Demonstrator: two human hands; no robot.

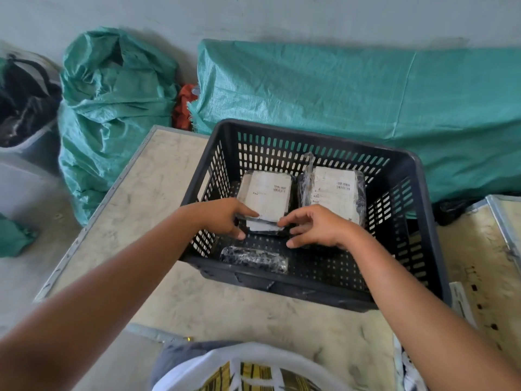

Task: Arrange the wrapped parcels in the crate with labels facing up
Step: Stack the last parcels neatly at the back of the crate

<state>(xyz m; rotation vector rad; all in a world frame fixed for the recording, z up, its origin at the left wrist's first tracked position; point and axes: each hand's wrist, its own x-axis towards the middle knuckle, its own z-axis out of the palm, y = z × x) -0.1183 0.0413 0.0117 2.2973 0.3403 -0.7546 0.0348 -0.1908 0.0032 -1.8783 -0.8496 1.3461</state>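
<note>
Here, parcels: three wrapped parcels lie inside the crate [423, 193], which stands on the table [158, 193] in front of you.
Left parcel [266, 196]: it lies flat at the back left of the crate floor, white label up, and your two hands meet at its near edge.
Right parcel [334, 190]: it lies just beside the first one, label up as well, under shiny clear wrap.
Small parcel [253, 259]: dark, in clear wrap, it lies against the near wall of the crate; you cannot tell where its label is.
Left hand [225, 217]: your thumb and fingers pinch the near left corner of the left parcel.
Right hand [315, 227]: your fingers are curled and a little spread, the fingertips touch the near right corner of the same parcel; you cannot tell if they really grip it.
Crate: black plastic with slotted walls, open on top.
Around: green woven sacks [112, 108] lie on the floor behind the table, against the wall.
</note>
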